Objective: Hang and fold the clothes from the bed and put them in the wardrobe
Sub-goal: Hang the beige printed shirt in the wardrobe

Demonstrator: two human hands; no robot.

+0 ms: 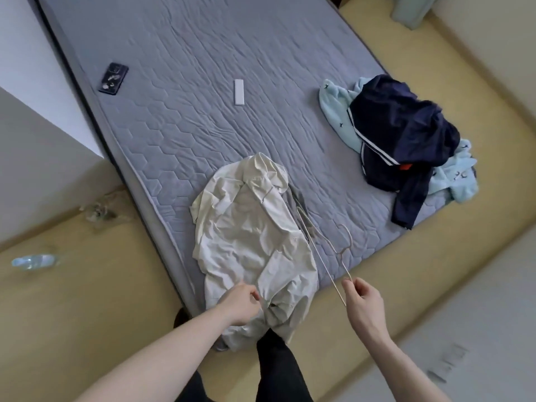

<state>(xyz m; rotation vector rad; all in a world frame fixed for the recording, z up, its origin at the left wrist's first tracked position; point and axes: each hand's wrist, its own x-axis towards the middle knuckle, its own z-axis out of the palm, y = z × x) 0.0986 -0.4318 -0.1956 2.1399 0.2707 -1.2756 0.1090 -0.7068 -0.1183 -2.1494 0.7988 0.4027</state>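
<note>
Nearest the camera, the left hand [242, 304] pinches the crumpled cream jacket's [252, 242] hem; the right hand [361, 300] grips a thin wire hanger [327, 245], not yet inserted. Farther right, a navy garment [403, 140] and pale-blue fleece [333, 105] await on the grey quilted bed [203, 53].

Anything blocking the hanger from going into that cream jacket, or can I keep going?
Nothing visible blocks it. The thin wire hanger, pinched by the right hand, lies right beside the cream crumpled jacket. The left hand grips the jacket's hem.
</note>
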